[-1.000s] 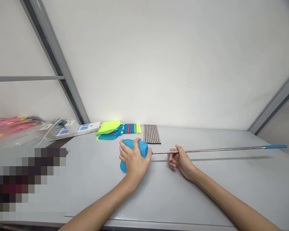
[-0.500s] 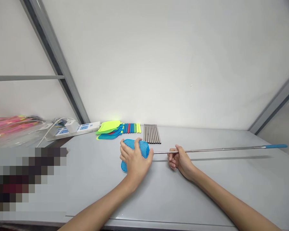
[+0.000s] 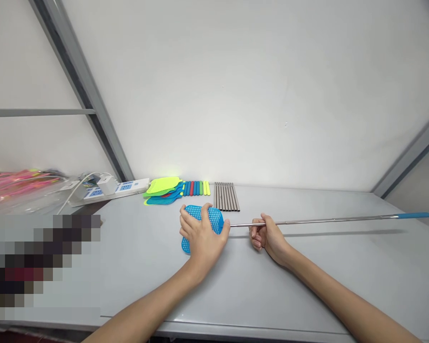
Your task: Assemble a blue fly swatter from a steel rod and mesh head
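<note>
Over the grey table [image 3: 253, 295], the left hand [image 3: 204, 239], splayed, held the blue fly swatter [image 3: 307, 221] by its head [image 3: 216, 218], while the right hand [image 3: 270, 239] gripped its metal rod [image 3: 343, 219], the blue handle [image 3: 414, 215] stretching far rightward.

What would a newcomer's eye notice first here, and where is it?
Probably the long blue fly swatter, stretched over the table: perforated head under the left hand, metal rod in the right hand. Next, perhaps, the neon-yellow swatter head behind, by the wall.
</note>
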The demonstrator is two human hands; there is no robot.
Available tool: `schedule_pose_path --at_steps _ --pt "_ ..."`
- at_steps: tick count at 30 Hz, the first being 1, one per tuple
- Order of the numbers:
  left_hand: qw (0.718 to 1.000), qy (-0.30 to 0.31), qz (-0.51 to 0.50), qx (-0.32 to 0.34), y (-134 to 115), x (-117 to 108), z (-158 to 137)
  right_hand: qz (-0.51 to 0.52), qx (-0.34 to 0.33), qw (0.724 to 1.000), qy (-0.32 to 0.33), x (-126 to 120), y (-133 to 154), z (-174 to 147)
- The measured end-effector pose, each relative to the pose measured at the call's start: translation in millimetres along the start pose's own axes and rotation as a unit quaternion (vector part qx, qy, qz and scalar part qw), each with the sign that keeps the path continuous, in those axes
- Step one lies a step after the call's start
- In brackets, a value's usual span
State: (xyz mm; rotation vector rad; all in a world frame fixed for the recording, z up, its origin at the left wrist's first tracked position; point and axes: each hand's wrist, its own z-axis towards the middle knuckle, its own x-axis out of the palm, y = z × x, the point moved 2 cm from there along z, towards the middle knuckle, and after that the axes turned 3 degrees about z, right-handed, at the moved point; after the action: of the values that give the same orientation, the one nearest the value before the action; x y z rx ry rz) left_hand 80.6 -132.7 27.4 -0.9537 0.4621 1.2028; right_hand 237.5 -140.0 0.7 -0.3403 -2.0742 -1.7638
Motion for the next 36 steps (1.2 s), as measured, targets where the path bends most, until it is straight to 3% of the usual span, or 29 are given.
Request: schedule_pose_path --at_steps 36 --pt "1.0 0.013 -0.008 -0.001 -3.7 -0.2 -7.7 0.009 -0.005 1.0 0.012 -3.6 -3.2 -0.5"
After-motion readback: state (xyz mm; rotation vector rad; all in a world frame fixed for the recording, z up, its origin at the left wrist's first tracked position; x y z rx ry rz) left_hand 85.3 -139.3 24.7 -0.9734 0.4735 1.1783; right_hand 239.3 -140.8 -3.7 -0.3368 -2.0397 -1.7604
